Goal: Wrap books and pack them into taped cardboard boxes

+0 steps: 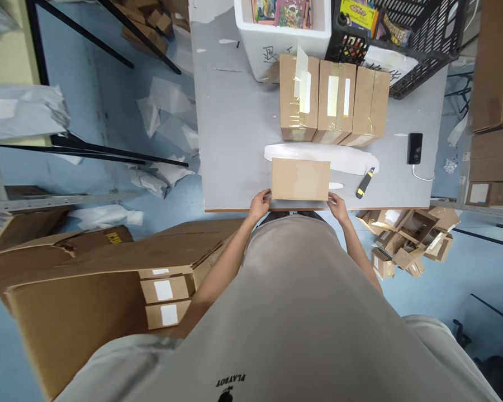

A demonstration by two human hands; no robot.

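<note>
A plain brown cardboard box [300,178] lies at the near edge of the grey table [235,123]. My left hand [260,204] grips its near left corner, fingers curled on the side. My right hand [337,205] holds its near right corner the same way. Behind the box lies a long white strip of paper [343,156]. Further back stand three taped brown boxes [333,103] side by side, with white labels on top.
A yellow-and-black utility knife [364,184] lies right of the box, and a black device [414,148] with a white cable beyond it. A white foam bin [276,44] and a black crate [419,33] stand at the back. Cardboard boxes [109,279] and paper scraps litter the blue floor.
</note>
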